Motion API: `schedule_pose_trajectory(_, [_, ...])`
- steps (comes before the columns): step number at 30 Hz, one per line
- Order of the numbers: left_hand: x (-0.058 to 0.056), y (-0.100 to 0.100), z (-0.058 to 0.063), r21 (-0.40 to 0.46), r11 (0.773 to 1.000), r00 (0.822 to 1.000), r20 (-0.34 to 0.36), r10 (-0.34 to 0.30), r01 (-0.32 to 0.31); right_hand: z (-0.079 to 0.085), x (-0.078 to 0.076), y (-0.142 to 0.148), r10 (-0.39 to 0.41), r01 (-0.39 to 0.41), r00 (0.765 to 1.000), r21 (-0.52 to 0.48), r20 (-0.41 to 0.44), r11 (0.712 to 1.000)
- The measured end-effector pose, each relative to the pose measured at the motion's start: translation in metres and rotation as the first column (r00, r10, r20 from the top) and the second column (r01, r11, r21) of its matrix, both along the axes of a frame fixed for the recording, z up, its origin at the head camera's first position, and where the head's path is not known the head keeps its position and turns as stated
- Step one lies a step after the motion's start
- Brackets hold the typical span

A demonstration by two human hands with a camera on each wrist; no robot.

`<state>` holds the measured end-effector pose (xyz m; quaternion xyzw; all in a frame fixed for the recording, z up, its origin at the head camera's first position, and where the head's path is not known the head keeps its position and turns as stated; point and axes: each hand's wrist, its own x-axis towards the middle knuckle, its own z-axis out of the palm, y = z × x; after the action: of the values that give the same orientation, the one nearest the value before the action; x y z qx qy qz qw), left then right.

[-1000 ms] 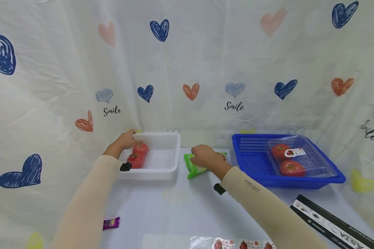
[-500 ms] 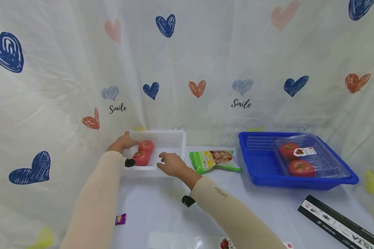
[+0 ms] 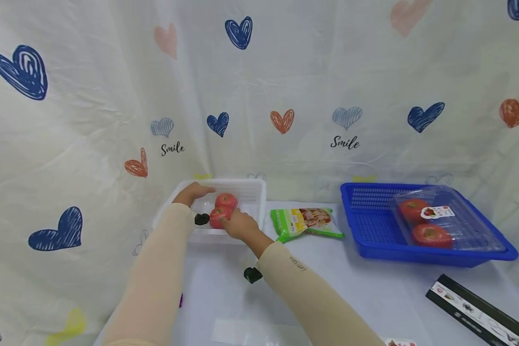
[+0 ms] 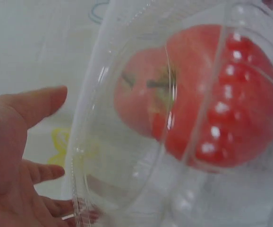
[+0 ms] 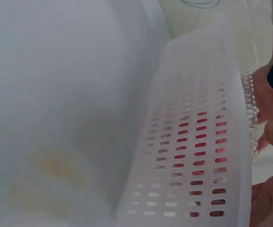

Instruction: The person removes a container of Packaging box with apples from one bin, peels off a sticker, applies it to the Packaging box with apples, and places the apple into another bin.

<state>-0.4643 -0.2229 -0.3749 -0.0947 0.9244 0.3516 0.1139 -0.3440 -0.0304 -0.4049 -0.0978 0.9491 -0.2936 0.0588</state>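
A white basket [image 3: 216, 237] holds a clear plastic box [image 4: 98, 177] with two red apples [image 3: 226, 201] inside. My left hand [image 3: 193, 193] is at the basket's left side. In the left wrist view its thumb stands straight and apart from the box, while the lower fingers meet the box's edge. My right hand [image 3: 240, 226] reaches over the basket's front right part, against the apples. The right wrist view looks at the slotted basket wall [image 5: 174, 189], with only part of the right hand [image 5: 271, 198] at its border; how its fingertips lie is hidden.
A green and yellow food packet [image 3: 304, 222] lies right of the basket. Beyond it stands a blue basket [image 3: 359, 211] with another clear box of apples [image 3: 432, 235]. A long black box [image 3: 480, 307] lies at front right. A heart-printed curtain hangs behind.
My right hand has left the food packet and moved left to the boxed apples. The apples have shifted right inside the white basket, with the left hand following. The view has turned slightly right-to-left.
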Motion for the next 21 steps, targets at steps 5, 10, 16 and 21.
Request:
schedule_pose_trajectory(5, [-0.045, -0.008, -0.028, 0.007, 1.0, 0.999, -0.028, 0.024, -0.024, 0.003, -0.007, 0.004, -0.068, 0.075, 0.995, -0.112, 0.069, 0.991])
schedule_pose_trajectory(10, [-0.055, -0.012, -0.027, 0.155, 0.986, 0.998, 0.037, 0.048, -0.053, 0.007, -0.012, 0.011, -0.082, 0.121, 0.987, -0.317, 0.135, 0.941])
schedule_pose_trajectory(16, [0.004, 0.005, 0.028, 0.182, 0.974, 0.98, 0.167, 0.106, -0.136, 0.011, -0.01, 0.025, -0.06, 0.129, 0.985, -0.454, 0.162, 0.882])
schedule_pose_trajectory(21, [0.02, 0.01, 0.054, 0.238, 0.949, 0.967, 0.194, 0.163, -0.207, 0.017, -0.007, 0.043, -0.023, 0.139, 0.979, -0.578, 0.202, 0.804])
